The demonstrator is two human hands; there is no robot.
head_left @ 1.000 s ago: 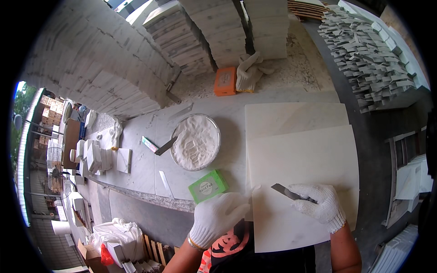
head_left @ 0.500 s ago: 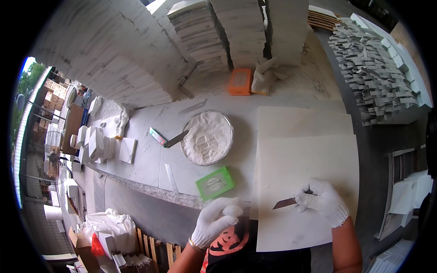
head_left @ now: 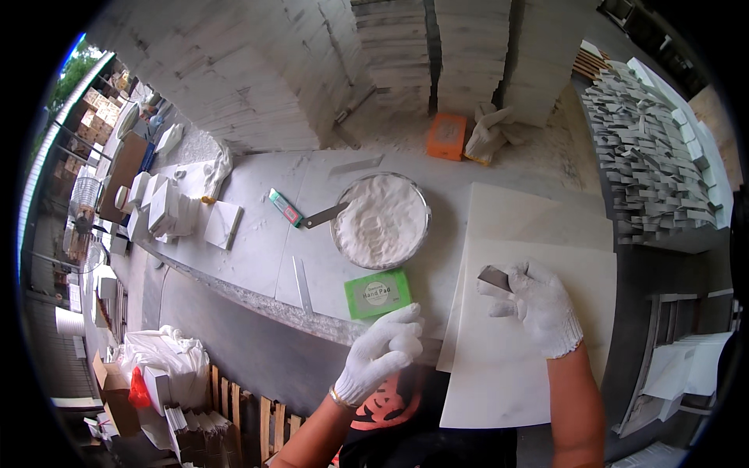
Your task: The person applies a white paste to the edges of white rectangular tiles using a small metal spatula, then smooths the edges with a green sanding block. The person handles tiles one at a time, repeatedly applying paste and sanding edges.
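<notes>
My right hand (head_left: 546, 310), in a white knit glove, grips a short flat metal scraper blade (head_left: 495, 277) over white slabs. The upper slab (head_left: 515, 382) overlaps another pale slab (head_left: 538, 207) reaching farther back. My left hand (head_left: 380, 351), also gloved, hovers by the table's front edge with fingers loosely bent and apart, nothing visible in it. Just beyond it lies a green hand-pad box (head_left: 378, 294). A round bowl of white paste (head_left: 381, 221) stands behind that box. One metal blade (head_left: 323, 216) leans on the bowl's left rim, its outer end by a small green-and-red pack (head_left: 286, 208).
Loose metal strips (head_left: 302, 285) (head_left: 356, 165) lie on the stone table (head_left: 257, 195). An orange box (head_left: 446, 136) and spare gloves (head_left: 489, 134) rest before tall slab stacks (head_left: 468, 62). White blocks (head_left: 162, 207) stand at left; a pile of grey-white pieces (head_left: 651, 148) is at right.
My right hand has moved farther away over the slab, tilting the blade upward. My left hand has shifted slightly, its fingers stretching out more. The view has turned a little to the left.
</notes>
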